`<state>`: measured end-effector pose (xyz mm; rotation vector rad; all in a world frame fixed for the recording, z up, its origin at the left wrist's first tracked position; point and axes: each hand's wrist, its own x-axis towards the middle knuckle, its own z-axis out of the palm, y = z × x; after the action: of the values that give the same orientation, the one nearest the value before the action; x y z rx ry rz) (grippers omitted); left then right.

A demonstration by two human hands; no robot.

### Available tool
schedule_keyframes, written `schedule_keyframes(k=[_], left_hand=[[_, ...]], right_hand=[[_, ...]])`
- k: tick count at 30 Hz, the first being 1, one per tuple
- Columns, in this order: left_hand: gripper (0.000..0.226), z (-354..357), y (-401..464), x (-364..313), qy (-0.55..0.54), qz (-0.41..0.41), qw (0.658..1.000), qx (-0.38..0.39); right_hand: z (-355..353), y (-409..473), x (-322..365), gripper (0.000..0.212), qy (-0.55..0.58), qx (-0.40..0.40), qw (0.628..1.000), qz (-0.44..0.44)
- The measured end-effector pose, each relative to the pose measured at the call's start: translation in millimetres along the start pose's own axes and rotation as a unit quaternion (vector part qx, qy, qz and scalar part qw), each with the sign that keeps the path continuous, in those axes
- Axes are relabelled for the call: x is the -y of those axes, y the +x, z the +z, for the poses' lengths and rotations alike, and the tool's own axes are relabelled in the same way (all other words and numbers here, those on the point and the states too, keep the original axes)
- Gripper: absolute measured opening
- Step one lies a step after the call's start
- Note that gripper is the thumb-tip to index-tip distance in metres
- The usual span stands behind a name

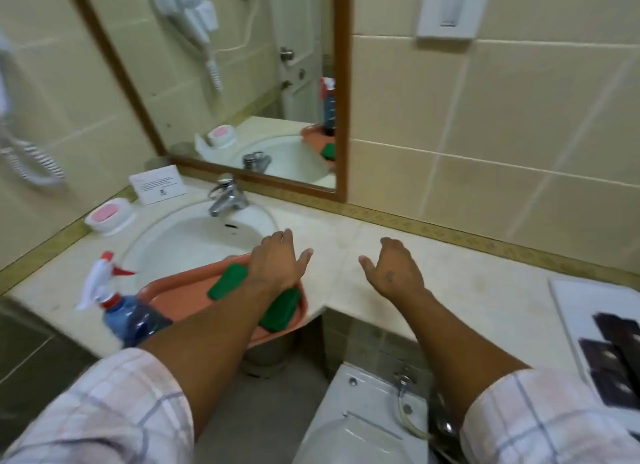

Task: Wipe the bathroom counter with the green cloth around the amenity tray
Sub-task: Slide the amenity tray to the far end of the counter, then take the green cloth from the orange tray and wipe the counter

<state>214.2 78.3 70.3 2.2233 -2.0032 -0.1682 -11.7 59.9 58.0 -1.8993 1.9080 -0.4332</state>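
A salmon-coloured tray [180, 287] rests on the front edge of the counter [450, 273], partly over the sink. Two folded green cloths lie in it: one [227, 282] near its middle, another [280, 311] at its right end. My left hand [277, 259] hovers over the tray's far right rim, fingers spread, holding nothing; my forearm crosses over the tray and hides part of the cloths. My right hand [394, 269] is open above the bare counter to the right of the tray, fingers slightly curled, empty.
A spray bottle [121, 304] stands at the tray's left end. A white sink [194, 235] with a chrome tap [227, 195], a pink soap dish [109, 216] and a card [157, 183] lie behind. A white tray with dark packets [595, 328] sits far right; a toilet cistern [374, 404] is below.
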Motion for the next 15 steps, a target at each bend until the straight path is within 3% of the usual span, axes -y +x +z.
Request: schedule_keyframes(k=[7, 11, 15], left_hand=[[0.050, 16.8, -56.1, 118.6, -0.143, -0.183, 0.973, 0.011], [0.048, 35.1, -56.4, 136.4, -0.259, -0.381, 0.887, 0.036], [0.054, 50.5, -42.7, 138.9, -0.325, -0.455, 0.827, 0.056]], right_hand=[[103.8, -21.6, 108.9, 0.041, -0.015, 0.131, 0.987, -0.088], [137.3, -27.1, 127.9, 0.030, -0.059, 0.175, 0.974, -0.132], [152.2, -25.4, 132.9, 0.036, -0.086, 0.185, 0.969, -0.139]])
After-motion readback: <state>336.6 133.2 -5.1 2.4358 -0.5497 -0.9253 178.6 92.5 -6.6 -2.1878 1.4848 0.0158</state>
